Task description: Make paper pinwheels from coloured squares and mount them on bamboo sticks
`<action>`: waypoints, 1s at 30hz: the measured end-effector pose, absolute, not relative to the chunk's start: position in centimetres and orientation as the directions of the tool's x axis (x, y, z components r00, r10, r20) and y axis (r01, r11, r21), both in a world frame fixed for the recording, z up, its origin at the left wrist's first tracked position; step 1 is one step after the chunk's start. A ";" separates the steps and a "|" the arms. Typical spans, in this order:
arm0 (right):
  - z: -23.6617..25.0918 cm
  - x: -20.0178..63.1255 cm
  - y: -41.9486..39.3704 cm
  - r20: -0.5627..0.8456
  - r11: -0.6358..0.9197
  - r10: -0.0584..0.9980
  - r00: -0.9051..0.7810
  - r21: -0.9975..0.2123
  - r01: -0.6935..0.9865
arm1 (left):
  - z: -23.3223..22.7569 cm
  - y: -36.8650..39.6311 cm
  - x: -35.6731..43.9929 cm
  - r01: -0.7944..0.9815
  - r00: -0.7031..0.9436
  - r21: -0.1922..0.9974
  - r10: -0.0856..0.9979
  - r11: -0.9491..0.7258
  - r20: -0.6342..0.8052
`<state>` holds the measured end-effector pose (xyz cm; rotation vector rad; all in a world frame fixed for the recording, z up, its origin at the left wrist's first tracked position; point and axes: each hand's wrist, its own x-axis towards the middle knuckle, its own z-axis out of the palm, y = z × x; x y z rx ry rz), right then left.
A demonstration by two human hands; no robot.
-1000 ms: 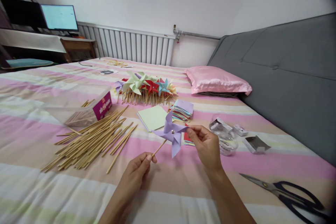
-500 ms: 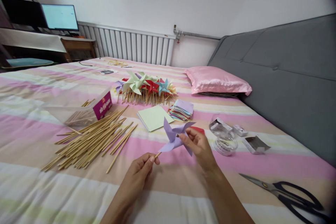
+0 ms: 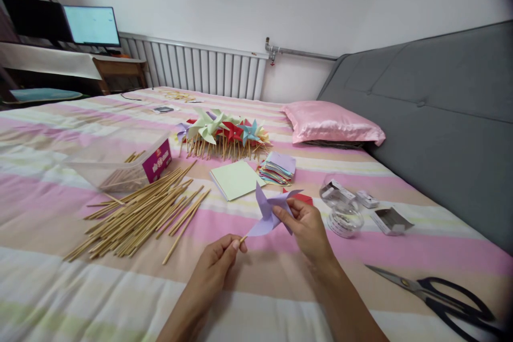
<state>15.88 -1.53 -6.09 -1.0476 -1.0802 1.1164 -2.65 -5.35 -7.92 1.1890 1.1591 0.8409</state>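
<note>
A purple paper pinwheel [image 3: 264, 218] is held between my two hands above the bed. My left hand [image 3: 219, 259] is closed around the wooden stick [image 3: 243, 239] that runs behind the pinwheel. My right hand [image 3: 302, 224] pinches the pinwheel at its middle, thumb in front, so the centre is covered. Just behind the right hand lies a piece of red paper [image 3: 301, 199]. Farther back are a stack of pale green paper squares [image 3: 237, 180] and a pile of mixed coloured paper [image 3: 276, 167].
Loose wooden sticks [image 3: 136, 219] lie at left beside a clear plastic box [image 3: 156, 159]. Finished pinwheels [image 3: 224, 131] are bunched behind the paper. To the right sit a round clear container [image 3: 345, 220], small boxes [image 3: 390, 221] and scissors [image 3: 420, 287]. A pink pillow [image 3: 332, 122] rests near the headboard.
My right thumb has moved over the pinwheel's centre, hiding the pin head that showed before. The pinwheel and both hands have shifted slightly to the right.
</note>
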 end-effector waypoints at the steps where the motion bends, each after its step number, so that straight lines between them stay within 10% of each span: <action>1: -6.1 15.9 -1.6 0.121 0.135 0.987 0.105 -0.981 -0.139 | -8.0 -5.4 -2.6 0.075 0.233 0.974 0.946 0.215 -0.227; 10: -5.7 16.2 -1.9 0.343 0.334 0.934 0.100 -0.938 0.090 | -8.1 -5.2 -2.8 -0.087 0.176 0.943 0.937 0.321 -0.303; 19: -6.4 15.7 -1.7 0.753 0.469 0.619 0.224 -0.583 0.663 | -7.9 -5.6 -2.3 -0.087 0.281 0.956 0.928 0.280 -0.246; 30: -6.4 16.0 -1.7 0.869 0.507 0.464 0.175 -0.422 0.752 | -7.3 -5.9 -2.0 -0.051 0.376 0.963 0.898 0.264 -0.226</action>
